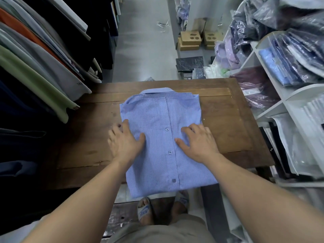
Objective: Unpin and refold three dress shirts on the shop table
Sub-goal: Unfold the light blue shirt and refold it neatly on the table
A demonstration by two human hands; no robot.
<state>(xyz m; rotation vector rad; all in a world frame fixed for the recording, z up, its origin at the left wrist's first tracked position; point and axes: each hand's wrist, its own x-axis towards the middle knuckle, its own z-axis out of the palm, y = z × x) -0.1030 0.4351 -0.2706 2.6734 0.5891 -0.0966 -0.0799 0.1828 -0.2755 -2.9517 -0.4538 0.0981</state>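
A light blue checked dress shirt [163, 116] lies on the brown wooden table [228, 123], collar at the far end, button placket up, sides folded in, its lower end hanging over the near edge. My left hand [125, 139] lies flat with spread fingers on the shirt's left edge, partly on the table. My right hand [199, 141] presses flat on the shirt to the right of the placket. No pins are visible.
Hanging garments [40, 64] crowd the left side, reaching over the table's left edge. White shelves [284, 100] with bagged shirts stand on the right. Cardboard boxes [190, 40] and a black bag [189, 64] sit on the floor beyond the table.
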